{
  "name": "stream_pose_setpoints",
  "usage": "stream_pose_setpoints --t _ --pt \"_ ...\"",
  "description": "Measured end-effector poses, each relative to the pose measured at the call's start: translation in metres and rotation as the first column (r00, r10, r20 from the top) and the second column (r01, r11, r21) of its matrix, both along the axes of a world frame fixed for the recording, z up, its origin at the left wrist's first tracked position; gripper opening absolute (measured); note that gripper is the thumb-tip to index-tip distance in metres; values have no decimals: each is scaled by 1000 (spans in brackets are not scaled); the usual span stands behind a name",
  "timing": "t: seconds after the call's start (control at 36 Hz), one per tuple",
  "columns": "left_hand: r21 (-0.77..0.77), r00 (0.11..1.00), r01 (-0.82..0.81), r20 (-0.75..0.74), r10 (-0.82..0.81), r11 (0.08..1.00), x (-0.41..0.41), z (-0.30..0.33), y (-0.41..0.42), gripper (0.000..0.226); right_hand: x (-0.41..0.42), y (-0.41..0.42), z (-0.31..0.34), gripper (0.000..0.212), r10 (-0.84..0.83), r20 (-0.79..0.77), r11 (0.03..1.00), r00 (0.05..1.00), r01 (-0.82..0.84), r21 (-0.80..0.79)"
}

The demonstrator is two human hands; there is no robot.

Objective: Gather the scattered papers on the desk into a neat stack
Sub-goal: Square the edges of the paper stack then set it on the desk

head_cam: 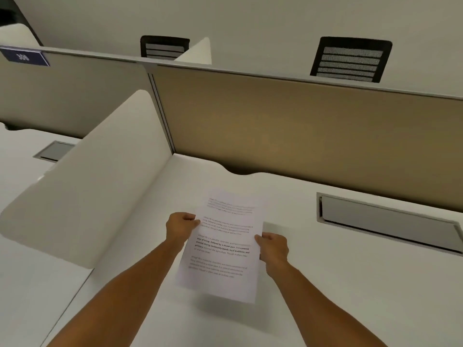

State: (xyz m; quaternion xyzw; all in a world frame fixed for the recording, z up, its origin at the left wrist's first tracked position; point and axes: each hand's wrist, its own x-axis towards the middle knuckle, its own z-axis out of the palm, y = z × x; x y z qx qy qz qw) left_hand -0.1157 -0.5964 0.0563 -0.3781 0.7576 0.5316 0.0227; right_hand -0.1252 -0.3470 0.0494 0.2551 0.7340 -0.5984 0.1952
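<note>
A white stack of papers (pixel 223 249) printed with paragraphs of text is held above the white desk (pixel 338 284) near its middle, casting a shadow below. My left hand (pixel 180 226) pinches the stack's left edge near the top. My right hand (pixel 274 249) grips the right edge at mid-height. How many sheets are in the stack cannot be told. No other loose papers show on the desk.
A tan partition (pixel 300 126) runs along the desk's back. A white side divider (pixel 87 186) stands at the left. A grey cable flap (pixel 385 219) is set into the desk at the right. Two black mesh chairs (pixel 350 60) stand beyond the partition.
</note>
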Motion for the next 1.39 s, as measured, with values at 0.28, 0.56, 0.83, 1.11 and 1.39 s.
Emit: stream_pose_setpoints --t 0.28,0.56,0.83,1.11,1.39 --pt "-51 1000 -9 -9 9 999 -44 -5 -79 17 -49 -81 1 14 9 7 1000 1000 -9 -14" --pt "-69 998 -60 -16 59 996 -90 -25 -146 23 -99 -143 -17 11 10 86 998 996 -4 -62" --pt "-182 998 -59 7 61 982 -131 -52 -195 23 -146 -192 -50 3 49 154 997 987 -57 46" --pt "-222 994 -77 60 92 972 -154 -77 -224 28 -166 -223 -79 5 76 168 993 983 -89 71" --pt "-227 995 -36 86 57 973 -165 -102 -229 25 -169 -225 -94 10 64 179 986 982 -89 139"
